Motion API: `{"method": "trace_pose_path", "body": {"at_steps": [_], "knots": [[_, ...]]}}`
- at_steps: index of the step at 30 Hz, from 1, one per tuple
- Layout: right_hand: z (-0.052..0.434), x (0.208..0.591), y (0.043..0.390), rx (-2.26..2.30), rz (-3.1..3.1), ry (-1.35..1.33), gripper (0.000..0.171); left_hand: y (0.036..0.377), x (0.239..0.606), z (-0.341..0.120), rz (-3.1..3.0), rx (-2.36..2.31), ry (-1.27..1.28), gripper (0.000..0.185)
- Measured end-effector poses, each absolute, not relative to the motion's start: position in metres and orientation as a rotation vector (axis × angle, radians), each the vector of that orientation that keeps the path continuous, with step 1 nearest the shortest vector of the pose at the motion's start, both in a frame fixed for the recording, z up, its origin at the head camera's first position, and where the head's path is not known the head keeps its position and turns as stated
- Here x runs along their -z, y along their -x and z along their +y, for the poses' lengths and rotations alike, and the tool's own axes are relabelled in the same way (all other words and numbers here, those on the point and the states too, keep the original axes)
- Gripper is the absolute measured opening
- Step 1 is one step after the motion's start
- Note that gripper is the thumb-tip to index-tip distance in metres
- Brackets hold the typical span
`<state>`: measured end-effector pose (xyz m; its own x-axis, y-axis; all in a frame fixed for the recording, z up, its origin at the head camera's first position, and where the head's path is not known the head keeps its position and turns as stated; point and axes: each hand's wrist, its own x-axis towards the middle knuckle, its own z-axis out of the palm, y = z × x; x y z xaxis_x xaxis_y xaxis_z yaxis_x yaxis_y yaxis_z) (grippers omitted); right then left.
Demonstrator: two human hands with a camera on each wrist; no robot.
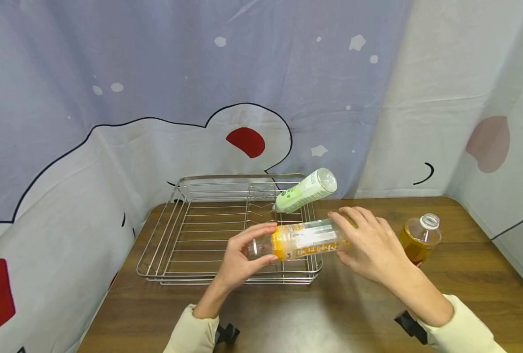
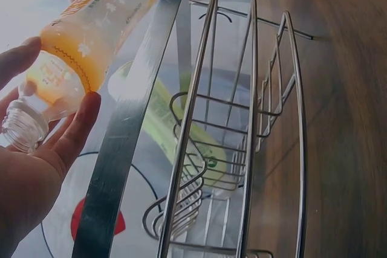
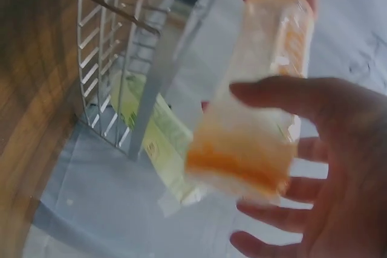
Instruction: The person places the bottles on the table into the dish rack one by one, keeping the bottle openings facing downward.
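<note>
Both hands hold a clear plastic bottle (image 1: 311,239) with an orange label, lying nearly level above the front right of a wire dish rack (image 1: 190,240). My left hand (image 1: 243,252) grips its neck end, fingers on the far side and thumb on the near side. No cap shows on the neck in the left wrist view. Around the base end is my right hand (image 1: 371,245), with the thumb (image 3: 278,95) across the bottle and the other fingers spread past it. A green-labelled bottle (image 1: 305,191) leans in the rack, neck down and base raised.
A third bottle (image 1: 421,235), yellow-labelled and uncapped, stands upright on the wooden table (image 1: 287,314) right of the rack. A printed curtain (image 1: 155,73) hangs close behind the table and along its sides. Thin wire dividers (image 2: 187,179) rise inside the rack.
</note>
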<state>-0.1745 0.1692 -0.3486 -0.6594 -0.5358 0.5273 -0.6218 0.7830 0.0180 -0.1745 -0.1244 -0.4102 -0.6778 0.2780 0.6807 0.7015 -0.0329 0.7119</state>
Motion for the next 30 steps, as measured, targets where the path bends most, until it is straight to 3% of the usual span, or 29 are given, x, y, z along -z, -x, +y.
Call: {"method": "trace_pose_path", "body": {"at_steps": [4, 8, 19, 30], "knots": [[0.185, 0.346, 0.175, -0.490, -2.514, -0.875, 0.089, 0.175, 0.409, -0.128, -1.885, 1.764, 1.026, 0.051], [0.203, 0.351, 0.174, -0.880, -2.542, -0.808, 0.092, 0.175, 0.409, -0.130, -1.846, 1.806, 1.041, 0.051], [0.230, 0.397, 0.181, -2.530, -1.728, -0.973, 0.063, 0.172, 0.404, -0.135, -1.755, 1.944, 1.028, 0.047], [0.185, 0.432, 0.177, -2.949, -1.276, -0.920, 0.059, 0.169, 0.407, -0.127, -1.680, 2.011, 1.064, 0.044]]}}
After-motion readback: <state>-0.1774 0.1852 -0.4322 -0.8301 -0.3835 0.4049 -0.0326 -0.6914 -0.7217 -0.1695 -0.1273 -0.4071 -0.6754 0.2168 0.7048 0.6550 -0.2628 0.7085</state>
